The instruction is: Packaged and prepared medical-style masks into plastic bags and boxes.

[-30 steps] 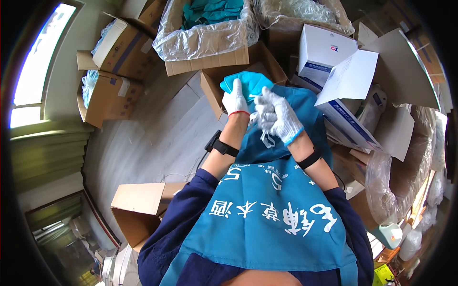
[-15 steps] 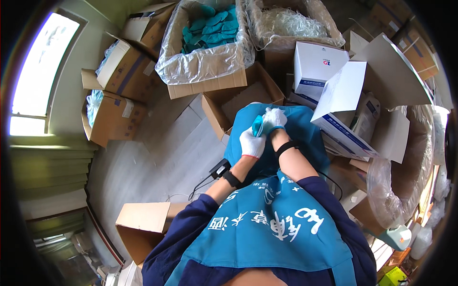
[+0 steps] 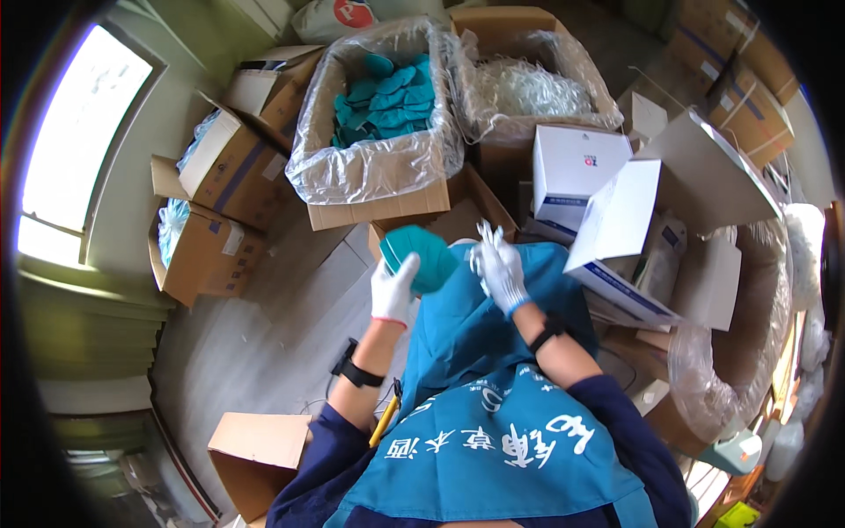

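Observation:
My left hand (image 3: 395, 289), in a white knitted glove, grips a teal rounded fabric piece (image 3: 421, 256) by its left edge, thumb on top. The piece is broad, with seam-like lines, and its rounded side faces right. To the right of it, my right hand (image 3: 499, 268) is apart from the piece, in a white glove too. Its fingers stretch forward, and I see nothing held in them. Both hands are above my lap, which a teal apron (image 3: 493, 440) covers. Beyond them, many similar teal pieces (image 3: 387, 97) lie heaped in a plastic-lined carton (image 3: 374, 172).
An open cardboard box (image 3: 475, 198) stands just beyond my hands. Behind it, another lined carton (image 3: 603, 110) holds clear, stringy material (image 3: 532, 88). White boxes (image 3: 581, 163) and a large lined carton (image 3: 775, 308) crowd the right. Brown cartons (image 3: 216, 255) stand on the left.
My hands have moved apart. The left has swung out leftward with the teal piece, which shows much broader now. My right hand has let go and its fingers have straightened.

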Action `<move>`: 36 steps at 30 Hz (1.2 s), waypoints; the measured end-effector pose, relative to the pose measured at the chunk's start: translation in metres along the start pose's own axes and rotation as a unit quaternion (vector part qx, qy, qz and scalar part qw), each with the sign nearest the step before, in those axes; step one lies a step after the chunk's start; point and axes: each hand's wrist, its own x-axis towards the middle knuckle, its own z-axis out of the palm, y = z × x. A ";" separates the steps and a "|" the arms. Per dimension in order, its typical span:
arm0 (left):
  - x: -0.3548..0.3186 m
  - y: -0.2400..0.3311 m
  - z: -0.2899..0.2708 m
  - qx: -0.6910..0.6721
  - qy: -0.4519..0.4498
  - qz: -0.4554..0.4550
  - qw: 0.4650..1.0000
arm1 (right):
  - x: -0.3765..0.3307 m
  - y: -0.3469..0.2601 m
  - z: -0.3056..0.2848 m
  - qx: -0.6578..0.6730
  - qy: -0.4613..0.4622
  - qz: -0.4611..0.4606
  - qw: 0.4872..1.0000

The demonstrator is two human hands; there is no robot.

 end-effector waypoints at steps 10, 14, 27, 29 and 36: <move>0.244 0.083 -0.006 -0.089 -0.080 0.002 0.993 | -0.065 -0.027 -0.047 0.265 -0.056 0.150 0.951; 0.127 0.037 0.059 0.162 -0.427 0.142 0.878 | -0.067 -0.059 -0.063 0.321 -0.078 0.134 0.934; 0.011 -0.057 0.040 -0.002 -0.487 -0.234 0.841 | -0.044 -0.063 -0.061 0.309 -0.081 0.128 0.939; 0.011 -0.050 0.039 0.042 -0.490 -0.215 0.843 | -0.046 -0.062 -0.059 0.289 -0.060 0.131 0.946; 0.001 -0.034 0.057 0.219 -0.439 -0.140 0.860 | -0.057 -0.069 -0.047 0.232 -0.038 0.117 0.965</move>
